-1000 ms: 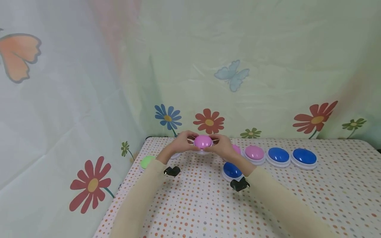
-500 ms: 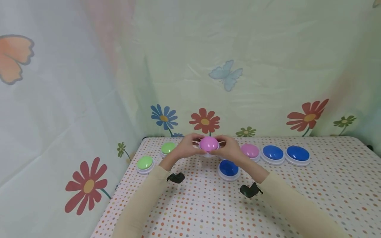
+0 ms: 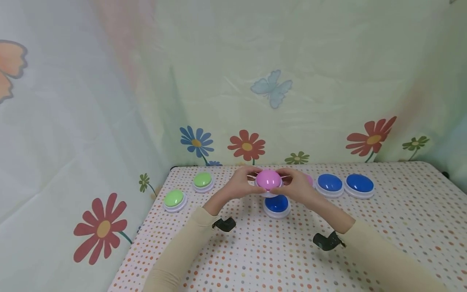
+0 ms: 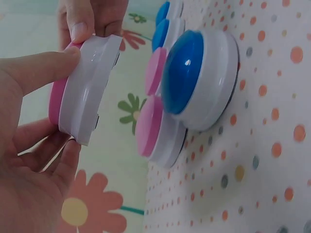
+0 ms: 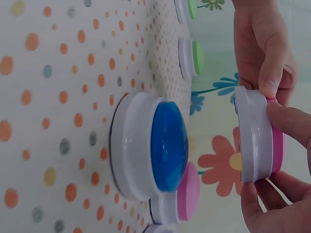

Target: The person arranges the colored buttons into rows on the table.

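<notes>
On my feed the pink-domed button has travelled rightward, away from the green-domed button left of my fingers; I judge it mid-carry. My left hand and right hand hold it aloft, fingers curled round its rim, spread to its width, a blue-domed button below them

Behind the dotted table hangs a flowered sheet, its cropped orange shape perhaps a butterfly.
</notes>
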Tool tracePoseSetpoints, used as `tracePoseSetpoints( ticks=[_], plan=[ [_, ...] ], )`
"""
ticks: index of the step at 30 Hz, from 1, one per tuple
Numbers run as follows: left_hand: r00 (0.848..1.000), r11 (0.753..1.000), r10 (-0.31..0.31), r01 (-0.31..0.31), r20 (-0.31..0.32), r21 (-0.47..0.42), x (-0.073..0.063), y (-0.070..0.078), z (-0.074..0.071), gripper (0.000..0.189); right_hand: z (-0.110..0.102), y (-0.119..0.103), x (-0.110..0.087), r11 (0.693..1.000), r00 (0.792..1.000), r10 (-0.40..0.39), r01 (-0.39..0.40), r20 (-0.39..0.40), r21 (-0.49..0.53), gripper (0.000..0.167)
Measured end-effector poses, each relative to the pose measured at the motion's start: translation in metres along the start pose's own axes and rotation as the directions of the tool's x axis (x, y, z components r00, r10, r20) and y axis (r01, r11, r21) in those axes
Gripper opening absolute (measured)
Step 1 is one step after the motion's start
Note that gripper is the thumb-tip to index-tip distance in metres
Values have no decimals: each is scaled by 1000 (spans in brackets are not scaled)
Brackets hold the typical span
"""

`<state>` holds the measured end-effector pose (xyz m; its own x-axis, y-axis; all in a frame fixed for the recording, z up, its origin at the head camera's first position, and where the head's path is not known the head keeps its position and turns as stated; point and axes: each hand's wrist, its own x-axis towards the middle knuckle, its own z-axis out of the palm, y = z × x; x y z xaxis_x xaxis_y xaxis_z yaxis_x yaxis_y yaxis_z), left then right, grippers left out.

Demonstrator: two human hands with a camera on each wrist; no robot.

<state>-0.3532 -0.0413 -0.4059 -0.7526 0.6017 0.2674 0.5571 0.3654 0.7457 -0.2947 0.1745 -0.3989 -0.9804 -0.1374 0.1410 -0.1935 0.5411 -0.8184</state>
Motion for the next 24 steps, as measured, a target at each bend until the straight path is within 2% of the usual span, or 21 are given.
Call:
tracePoseSetpoints(
  ticks=[5,12,16,24],
  plan=[
    [1000,1000,-20,20,17,-1,4,8,11,57,-12,4,-8,1000,1000,15,-15,-3,-24,68],
    [999,999,18,-16,43,-29,12,13,29,58,-25,16,-19,1000,1000,23,-23,-2,1,64],
    [999,997,13,-10,48,-71,15,13,43,57,-32,24,-28,999,1000,16,-16,5,30,61],
    [997,998,9,-4,78,-68,21,15,63,52,-39,35,-43,996,997,78,-77,-6,34,78]
  ],
)
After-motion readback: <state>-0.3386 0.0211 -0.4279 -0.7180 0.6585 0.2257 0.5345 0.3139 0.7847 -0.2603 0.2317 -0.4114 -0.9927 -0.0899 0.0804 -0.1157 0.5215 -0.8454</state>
